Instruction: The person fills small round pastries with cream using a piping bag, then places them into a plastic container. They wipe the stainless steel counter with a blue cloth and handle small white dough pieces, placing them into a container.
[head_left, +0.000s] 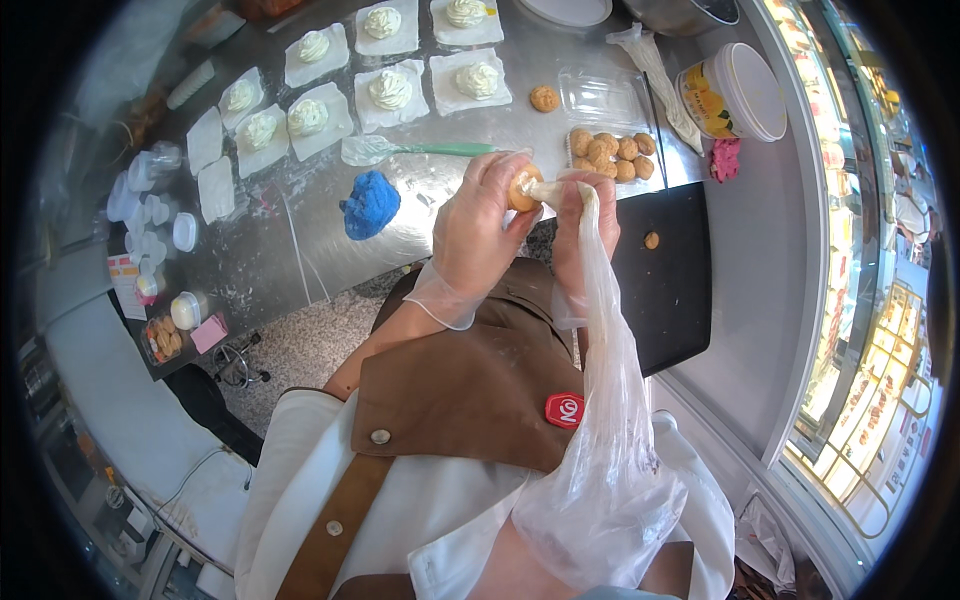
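Observation:
My left hand (476, 225), in a clear plastic glove, holds a round cream puff shell (523, 196) with white cream at its opening. Gloved too, my right hand (581, 240) grips the narrow end of a clear piping bag (611, 420). The bag's tip meets the cream on the shell, and its loose, wide end hangs down over my apron. Beyond my right hand, several baked shells (615, 156) sit in a clear clamshell box (604, 97) with its lid laid back. A single cream puff (545, 98) stands on the steel table (405, 262) left of the box.
Squares of white wrapper (394, 94), several topped with piped cream swirls, cover the table's far side. Nearby lie a green-handled spatula (442, 148) and a blue cloth (370, 205). A mango tub (731, 94) and another piping bag (660, 82) stand right. One shell (651, 240) lies on a black tray (667, 292).

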